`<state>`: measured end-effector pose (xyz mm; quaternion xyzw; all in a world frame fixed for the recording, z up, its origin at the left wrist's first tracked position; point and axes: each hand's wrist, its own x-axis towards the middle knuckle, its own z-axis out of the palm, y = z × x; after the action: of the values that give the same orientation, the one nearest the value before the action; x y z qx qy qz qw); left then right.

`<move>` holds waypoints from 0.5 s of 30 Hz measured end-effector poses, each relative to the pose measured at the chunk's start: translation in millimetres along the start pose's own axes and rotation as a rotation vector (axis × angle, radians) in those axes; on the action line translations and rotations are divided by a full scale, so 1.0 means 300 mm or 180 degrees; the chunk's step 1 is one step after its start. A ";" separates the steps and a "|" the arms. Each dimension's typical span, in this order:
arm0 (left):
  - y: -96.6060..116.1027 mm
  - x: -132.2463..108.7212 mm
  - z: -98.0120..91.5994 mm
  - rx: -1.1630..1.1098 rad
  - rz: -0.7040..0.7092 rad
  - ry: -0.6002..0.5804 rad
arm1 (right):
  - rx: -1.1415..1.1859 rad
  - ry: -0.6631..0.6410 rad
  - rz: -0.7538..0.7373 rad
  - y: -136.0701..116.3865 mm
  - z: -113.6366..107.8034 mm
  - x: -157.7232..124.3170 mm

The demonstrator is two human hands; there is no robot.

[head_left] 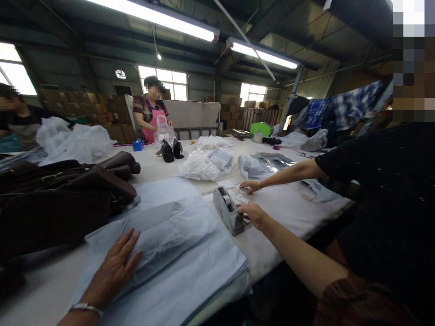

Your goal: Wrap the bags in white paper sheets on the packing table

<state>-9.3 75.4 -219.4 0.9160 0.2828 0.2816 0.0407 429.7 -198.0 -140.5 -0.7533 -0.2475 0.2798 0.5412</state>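
My left hand (pixel 117 260) lies flat, fingers stretched out, on a light-blue bundle of thin wrapping paper (pixel 163 222). A folded, rumpled layer of this paper runs along its top under my fingers. At the right edge of the bundle stands a grey tape dispenser (pixel 228 216) with a roll of tape in it. My right hand (pixel 256 215) is at the dispenser's right side, fingers curled in with the tips close together against it. What they pinch is too small to make out. Beyond it, a co-worker's hand (pixel 250 186) touches small white papers (pixel 240 198) on the table.
Dark brown garments or bags (pixel 68 194) are heaped at my left. Clear plastic bags (pixel 204 165) and a bagged item (pixel 267 164) lie farther back on the white table (pixel 275 226). A co-worker in black (pixel 384 194) stands close on my right; another in a pink apron (pixel 157 120) stands across.
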 end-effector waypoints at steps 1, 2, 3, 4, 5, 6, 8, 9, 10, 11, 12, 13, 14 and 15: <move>-0.001 0.000 0.001 -0.0007 -0.0006 -0.0011 | -0.0075 0.0056 -0.0179 -0.005 -0.003 -0.011; -0.002 -0.001 0.002 -0.0010 -0.0010 -0.0015 | -0.0189 0.0171 -0.0417 -0.009 -0.006 -0.025; -0.002 -0.001 0.003 -0.0012 -0.0012 -0.0013 | -0.0334 0.0330 -0.0679 -0.012 -0.008 -0.042; -0.002 -0.001 0.004 -0.0013 -0.0013 -0.0013 | -0.0490 0.0506 -0.0905 -0.013 -0.009 -0.062; -0.002 -0.002 0.004 -0.0016 -0.0013 -0.0008 | -0.0614 0.0667 -0.1025 -0.010 -0.008 -0.084; -0.001 -0.002 0.004 -0.0022 -0.0005 -0.0003 | -0.0648 0.0762 -0.1001 -0.004 -0.005 -0.107; 0.003 -0.002 0.002 -0.0040 0.0000 0.0009 | -0.0412 0.0749 -0.0659 0.020 0.008 -0.152; 0.005 -0.003 0.001 -0.0051 -0.0004 0.0010 | -0.0187 0.0687 -0.0429 0.036 0.016 -0.171; 0.008 -0.003 0.000 -0.0064 -0.0004 0.0011 | 0.0065 0.0633 -0.0218 0.052 0.025 -0.185; 0.011 -0.004 -0.001 -0.0079 0.0000 0.0008 | 0.0297 0.0591 -0.0061 0.067 0.034 -0.195; 0.013 -0.004 -0.002 -0.0093 0.0002 0.0006 | 0.0471 0.0567 0.0042 0.080 0.043 -0.199; 0.015 -0.005 -0.002 -0.0105 0.0004 0.0008 | 0.0581 0.0557 0.0098 0.090 0.049 -0.198; 0.016 -0.005 -0.001 -0.0116 0.0006 0.0012 | 0.0627 0.0559 0.0128 0.099 0.054 -0.194; 0.016 -0.004 0.000 -0.0124 0.0003 0.0020 | 0.0621 0.0580 0.0151 0.105 0.055 -0.188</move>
<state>-7.7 70.8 -219.0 0.9143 0.2769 0.2900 0.0576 379.8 -234.1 -166.2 -0.7250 -0.1510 0.2457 0.6254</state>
